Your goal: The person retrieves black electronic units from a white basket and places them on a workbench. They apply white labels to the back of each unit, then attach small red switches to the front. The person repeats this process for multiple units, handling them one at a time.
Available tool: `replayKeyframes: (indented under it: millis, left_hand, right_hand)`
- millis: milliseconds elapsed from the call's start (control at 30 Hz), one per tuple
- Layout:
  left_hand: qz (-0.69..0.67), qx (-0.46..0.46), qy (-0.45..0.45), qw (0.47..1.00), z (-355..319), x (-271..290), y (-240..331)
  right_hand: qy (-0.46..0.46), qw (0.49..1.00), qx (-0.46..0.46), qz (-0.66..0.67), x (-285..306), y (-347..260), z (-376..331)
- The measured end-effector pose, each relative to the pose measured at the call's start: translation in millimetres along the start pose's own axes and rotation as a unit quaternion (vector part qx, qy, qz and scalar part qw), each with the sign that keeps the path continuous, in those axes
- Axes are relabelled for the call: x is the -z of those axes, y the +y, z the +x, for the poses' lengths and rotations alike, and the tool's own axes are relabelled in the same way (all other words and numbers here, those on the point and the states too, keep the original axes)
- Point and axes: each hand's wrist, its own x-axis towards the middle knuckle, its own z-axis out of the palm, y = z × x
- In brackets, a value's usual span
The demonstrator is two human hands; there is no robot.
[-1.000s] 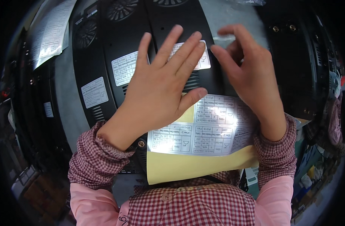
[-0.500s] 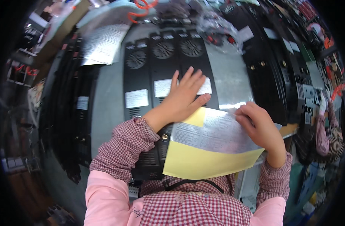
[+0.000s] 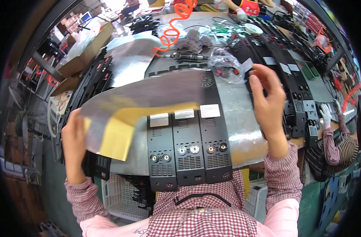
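Observation:
My left hand grips the near left end of a large label sheet, silver-grey with yellow bare backing. The sheet is motion-smeared and hangs over the table, hiding the far parts of three black panels. These long panels lie side by side, their near ends past the table edge. Each carries a white label, vent slots and two brass-coloured round fittings. My right hand is raised to the right of the panels, thumb and index finger curved and apart, with nothing visible between them.
More black panels stand at the left and right. Behind lie a clear plastic bag of red-and-black parts, a power screwdriver and an orange coiled hose. A white basket sits below. A co-worker's gloved hand shows at right.
The label sheet has swung from the near right to the left and away, now in my left hand. My right hand has let go of it and risen. The view has shifted.

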Motion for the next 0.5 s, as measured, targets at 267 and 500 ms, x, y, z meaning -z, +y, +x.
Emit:
replayKeyframes:
  millis: [267,500]
  left_hand:
    - [0.118,0.127,-0.019,0.985,-33.1,2.8,-53.9]
    - [0.403,-0.036,-0.009,0.914,-23.2,-20.1,-27.6]
  right_hand:
    - [-0.125,0.974,-0.045,-0.186,-62.4,145.7,-31.0]
    - [-0.196,0.929,-0.097,-0.3,-89.2,206.6,16.5]
